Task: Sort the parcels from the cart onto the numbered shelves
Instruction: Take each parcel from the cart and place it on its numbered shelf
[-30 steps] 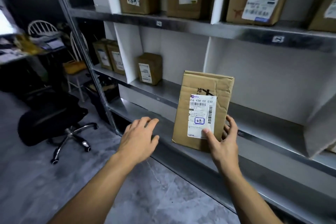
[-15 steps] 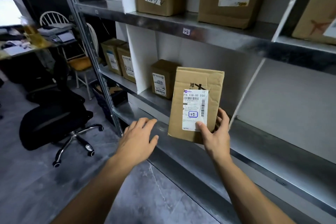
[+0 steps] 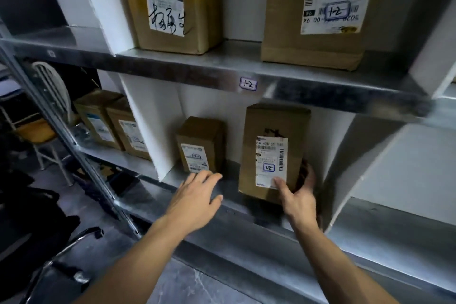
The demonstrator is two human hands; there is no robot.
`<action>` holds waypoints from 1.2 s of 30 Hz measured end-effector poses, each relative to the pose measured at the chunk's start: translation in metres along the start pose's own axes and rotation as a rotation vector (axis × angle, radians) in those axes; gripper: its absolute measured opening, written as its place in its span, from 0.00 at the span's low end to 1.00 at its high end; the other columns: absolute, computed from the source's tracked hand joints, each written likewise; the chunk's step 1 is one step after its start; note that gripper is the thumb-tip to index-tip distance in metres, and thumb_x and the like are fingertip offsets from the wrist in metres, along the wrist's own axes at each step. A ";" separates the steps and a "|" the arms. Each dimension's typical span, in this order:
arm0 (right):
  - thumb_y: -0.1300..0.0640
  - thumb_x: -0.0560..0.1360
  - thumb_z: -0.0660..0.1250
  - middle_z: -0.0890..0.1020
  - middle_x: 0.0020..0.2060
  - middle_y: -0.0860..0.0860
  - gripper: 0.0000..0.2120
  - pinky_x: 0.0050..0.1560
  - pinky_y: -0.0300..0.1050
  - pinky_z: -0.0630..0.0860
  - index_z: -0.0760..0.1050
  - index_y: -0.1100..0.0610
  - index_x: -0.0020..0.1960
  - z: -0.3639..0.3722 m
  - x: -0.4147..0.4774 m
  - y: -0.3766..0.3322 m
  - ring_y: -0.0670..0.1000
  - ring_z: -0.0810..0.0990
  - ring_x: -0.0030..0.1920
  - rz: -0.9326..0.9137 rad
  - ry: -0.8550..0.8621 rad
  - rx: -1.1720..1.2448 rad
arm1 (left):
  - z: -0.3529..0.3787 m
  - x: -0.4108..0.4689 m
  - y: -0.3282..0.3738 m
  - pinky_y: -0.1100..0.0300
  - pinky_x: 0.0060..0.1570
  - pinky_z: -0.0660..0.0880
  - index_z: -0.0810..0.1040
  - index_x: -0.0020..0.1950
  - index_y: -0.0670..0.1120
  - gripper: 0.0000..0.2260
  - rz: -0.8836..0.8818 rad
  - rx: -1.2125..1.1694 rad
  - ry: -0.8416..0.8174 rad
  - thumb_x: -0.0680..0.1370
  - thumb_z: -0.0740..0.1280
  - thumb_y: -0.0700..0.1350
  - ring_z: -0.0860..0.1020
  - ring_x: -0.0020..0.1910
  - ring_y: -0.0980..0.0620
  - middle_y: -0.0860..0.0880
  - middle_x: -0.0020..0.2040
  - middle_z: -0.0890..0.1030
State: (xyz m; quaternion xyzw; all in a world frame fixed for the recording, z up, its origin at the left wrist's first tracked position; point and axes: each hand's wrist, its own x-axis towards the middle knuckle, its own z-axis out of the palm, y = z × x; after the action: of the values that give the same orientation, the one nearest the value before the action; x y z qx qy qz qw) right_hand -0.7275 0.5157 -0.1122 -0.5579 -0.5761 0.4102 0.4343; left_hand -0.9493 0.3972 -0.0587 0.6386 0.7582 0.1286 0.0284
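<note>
- The tall brown cardboard parcel (image 3: 271,126) on the middle shelf carries a white label with black barcode stripes and a blue-outlined box marked "2-2".
- The small brown cardboard box (image 3: 201,133) to its left has a white label with dark print.
- The silver-grey metal shelf rack (image 3: 172,66) bears a white paper tag (image 3: 248,84) edged in blue.
- The flat divider panels (image 3: 150,118) are plain white.
- Upper right, the large brown carton (image 3: 283,37) shows a white label with black barcodes and a blue-outlined box.
- Upper left, the brown upright carton (image 3: 197,7) has a white label with a black handwritten scrawl.
- Far left, the two tan cardboard boxes (image 3: 98,111) wear white labels with pale blue print.
- The smooth stone-look floor (image 3: 187,284) is grey with paler veins.
</note>
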 end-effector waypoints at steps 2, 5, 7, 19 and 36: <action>0.41 0.72 0.74 0.72 0.72 0.51 0.43 0.67 0.50 0.69 0.51 0.40 0.77 0.007 0.004 0.004 0.58 0.73 0.68 0.002 -0.005 -0.004 | 0.001 0.017 -0.011 0.52 0.66 0.66 0.60 0.75 0.56 0.24 0.034 -0.002 -0.014 0.80 0.58 0.57 0.63 0.68 0.51 0.55 0.70 0.66; 0.44 0.73 0.75 0.71 0.72 0.48 0.42 0.66 0.47 0.67 0.51 0.38 0.77 0.015 0.010 0.014 0.52 0.72 0.67 -0.001 -0.009 -0.017 | 0.005 0.036 -0.022 0.53 0.66 0.65 0.60 0.75 0.57 0.24 0.084 -0.002 -0.046 0.79 0.58 0.58 0.63 0.67 0.51 0.56 0.70 0.65; 0.49 0.73 0.75 0.73 0.70 0.47 0.41 0.66 0.48 0.68 0.53 0.35 0.75 0.019 0.010 0.023 0.48 0.73 0.64 0.022 -0.005 0.002 | 0.010 0.043 -0.024 0.53 0.67 0.65 0.59 0.75 0.57 0.24 0.110 -0.019 -0.071 0.79 0.58 0.58 0.63 0.68 0.52 0.56 0.70 0.64; 0.59 0.71 0.78 0.77 0.62 0.42 0.37 0.70 0.59 0.72 0.61 0.37 0.70 0.028 0.017 0.045 0.49 0.76 0.65 0.140 0.059 0.072 | 0.033 0.059 -0.027 0.54 0.67 0.64 0.62 0.74 0.56 0.23 0.223 -0.110 -0.149 0.80 0.58 0.57 0.63 0.68 0.52 0.55 0.71 0.65; 0.47 0.78 0.65 0.81 0.53 0.54 0.15 0.48 0.55 0.79 0.80 0.56 0.58 -0.078 -0.107 0.045 0.60 0.81 0.51 -0.178 0.075 -0.830 | 0.073 0.015 0.071 0.56 0.64 0.63 0.62 0.74 0.55 0.22 0.428 -0.075 -0.228 0.80 0.57 0.57 0.64 0.65 0.52 0.57 0.68 0.66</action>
State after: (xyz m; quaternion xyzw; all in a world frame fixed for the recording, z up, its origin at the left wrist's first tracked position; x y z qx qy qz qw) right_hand -0.6395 0.4098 -0.1374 -0.6480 -0.7221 0.0840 0.2272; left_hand -0.8692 0.4340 -0.1107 0.7937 0.5920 0.0867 0.1097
